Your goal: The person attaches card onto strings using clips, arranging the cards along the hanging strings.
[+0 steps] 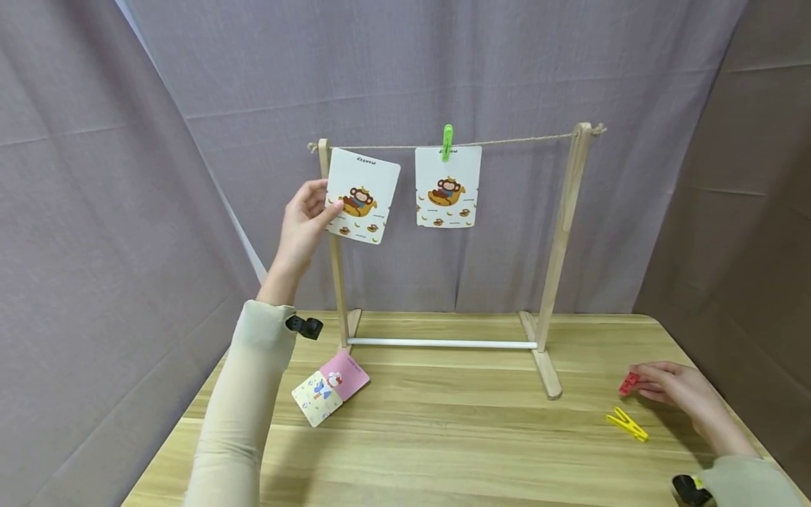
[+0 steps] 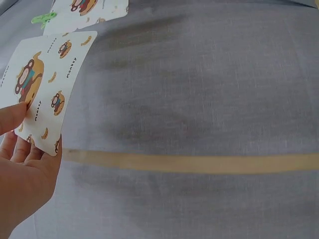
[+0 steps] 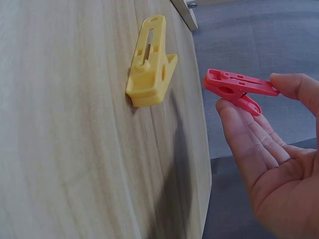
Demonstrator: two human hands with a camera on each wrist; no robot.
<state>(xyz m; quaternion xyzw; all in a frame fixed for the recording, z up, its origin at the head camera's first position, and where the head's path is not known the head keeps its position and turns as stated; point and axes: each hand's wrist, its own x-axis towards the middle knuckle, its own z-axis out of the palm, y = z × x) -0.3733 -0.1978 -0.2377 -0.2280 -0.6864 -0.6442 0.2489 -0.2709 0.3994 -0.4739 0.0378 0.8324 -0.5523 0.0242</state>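
Observation:
My left hand (image 1: 302,222) pinches a white monkey-print card (image 1: 364,190) by its left edge, thumb on the front, just before the rack's left post. To its right a matching card (image 1: 443,204) hangs from the string (image 1: 519,141) by a green clothespin (image 1: 448,143). Low at the right, my right hand (image 1: 681,391) holds a red clothespin (image 3: 239,89) between thumb and fingers, above the table. A yellow clothespin (image 1: 627,424) lies on the wood close to that hand. In the left wrist view, the held card (image 2: 42,84) overlaps the hanging one.
The wooden rack (image 1: 560,246) stands on the table (image 1: 443,436), with a white bar (image 1: 443,343) across its base. By its left foot lie a pink card (image 1: 353,373) and a pale yellow printed card (image 1: 310,405). Grey curtains (image 1: 253,70) surround the table.

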